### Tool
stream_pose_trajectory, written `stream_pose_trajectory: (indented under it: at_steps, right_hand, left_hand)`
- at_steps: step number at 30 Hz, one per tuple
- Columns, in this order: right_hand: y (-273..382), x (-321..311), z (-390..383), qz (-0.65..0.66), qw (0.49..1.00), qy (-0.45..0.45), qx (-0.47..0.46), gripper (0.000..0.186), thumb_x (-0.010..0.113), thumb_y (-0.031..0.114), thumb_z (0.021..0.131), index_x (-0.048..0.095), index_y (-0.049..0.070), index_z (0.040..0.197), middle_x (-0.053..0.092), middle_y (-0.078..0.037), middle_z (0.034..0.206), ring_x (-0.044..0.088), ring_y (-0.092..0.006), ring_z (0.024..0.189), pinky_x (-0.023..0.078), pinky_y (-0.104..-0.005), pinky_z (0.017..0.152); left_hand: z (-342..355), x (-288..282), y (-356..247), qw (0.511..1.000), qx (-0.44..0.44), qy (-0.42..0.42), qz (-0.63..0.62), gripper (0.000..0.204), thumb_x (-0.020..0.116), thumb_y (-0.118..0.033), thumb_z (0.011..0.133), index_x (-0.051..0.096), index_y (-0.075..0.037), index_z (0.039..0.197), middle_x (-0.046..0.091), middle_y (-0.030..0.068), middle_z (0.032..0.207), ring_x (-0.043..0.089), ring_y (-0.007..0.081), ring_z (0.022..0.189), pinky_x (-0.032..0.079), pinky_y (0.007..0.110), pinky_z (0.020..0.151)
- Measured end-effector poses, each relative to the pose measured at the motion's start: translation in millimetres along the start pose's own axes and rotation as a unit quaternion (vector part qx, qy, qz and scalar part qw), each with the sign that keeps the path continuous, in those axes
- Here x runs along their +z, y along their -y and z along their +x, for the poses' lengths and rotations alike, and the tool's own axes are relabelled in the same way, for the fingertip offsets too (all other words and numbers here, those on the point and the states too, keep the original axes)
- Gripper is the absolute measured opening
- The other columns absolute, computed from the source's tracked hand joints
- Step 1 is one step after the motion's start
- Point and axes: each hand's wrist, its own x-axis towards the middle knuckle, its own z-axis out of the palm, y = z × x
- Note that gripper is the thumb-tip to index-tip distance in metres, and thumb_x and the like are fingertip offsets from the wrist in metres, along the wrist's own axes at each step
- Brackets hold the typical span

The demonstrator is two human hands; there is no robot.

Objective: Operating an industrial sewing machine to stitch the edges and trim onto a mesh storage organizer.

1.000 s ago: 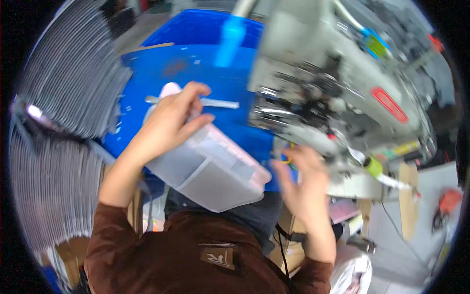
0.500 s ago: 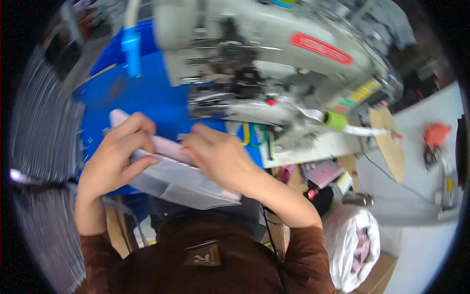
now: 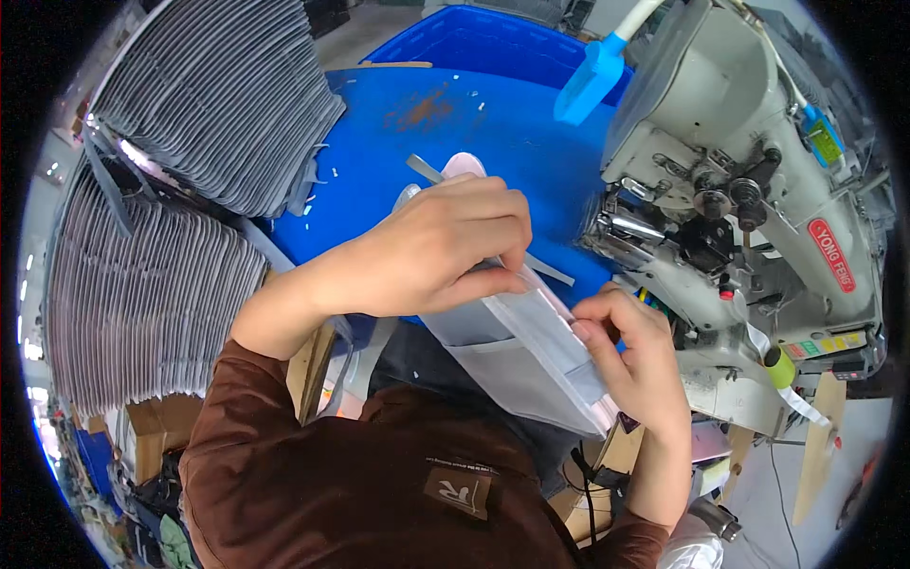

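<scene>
A flat grey fabric piece (image 3: pixel 521 379) with a stitched pocket seam and a pink layer along its edge slants over my lap and the front of the blue tabletop. My left hand (image 3: pixel 445 242) is closed on its upper part, thumb against the edge; the rounded pink end pokes out beyond the knuckles. Farther down the same long edge, my right hand (image 3: pixel 633 360) pinches the fabric between thumb and fingers. Some of the far side of the piece is hidden behind the left hand. A narrow grey strip (image 3: pixel 425 169) sticks out near its upper end.
Two tall stacks of grey fabric pieces (image 3: pixel 227 104) rise on the left. An industrial sewing machine (image 3: pixel 730 123) stands at the right, with a light-blue nozzle (image 3: pixel 592 81) beside it. Behind the blue tabletop (image 3: pixel 379 190), strewn with scraps, is a blue crate (image 3: pixel 493 38).
The view has swung left, so the machine now sits at the right and the stacks show more. The fabric piece is steeper, and both hands still grip its edge.
</scene>
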Motion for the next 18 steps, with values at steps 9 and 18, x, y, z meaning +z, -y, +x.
stream_pose_trajectory:
  at_steps: [9, 18]
  right_hand:
    - [4.4, 1.3, -4.5, -0.038, 0.999, -0.016, -0.012, 0.014, 0.073, 0.006, 0.085, 0.063, 0.001, 0.092, 0.056, -0.009, 0.077, 0.057, -0.0204, 0.062, 0.045, -0.0324, 0.057]
    - [-1.0, 0.5, -3.5, -0.033, 0.998, -0.016, -0.045, 0.015, 0.075, 0.005, 0.084, 0.062, 0.001, 0.091, 0.056, -0.009, 0.076, 0.057, -0.0207, 0.059, 0.044, -0.0307, 0.054]
  left_hand:
    - [-1.9, 2.9, -1.6, 0.999, 0.004, -0.028, 0.022, 0.023, 0.082, -0.015, 0.075, 0.061, -0.008, 0.079, 0.060, 0.0048, 0.089, 0.057, 0.0231, 0.081, 0.043, 0.034, 0.069]
    - [-2.4, 2.3, -5.7, 0.998, -0.008, -0.036, 0.041, 0.025, 0.083, -0.017, 0.073, 0.061, -0.007, 0.080, 0.060, 0.0048, 0.087, 0.058, 0.0238, 0.078, 0.043, 0.034, 0.067]
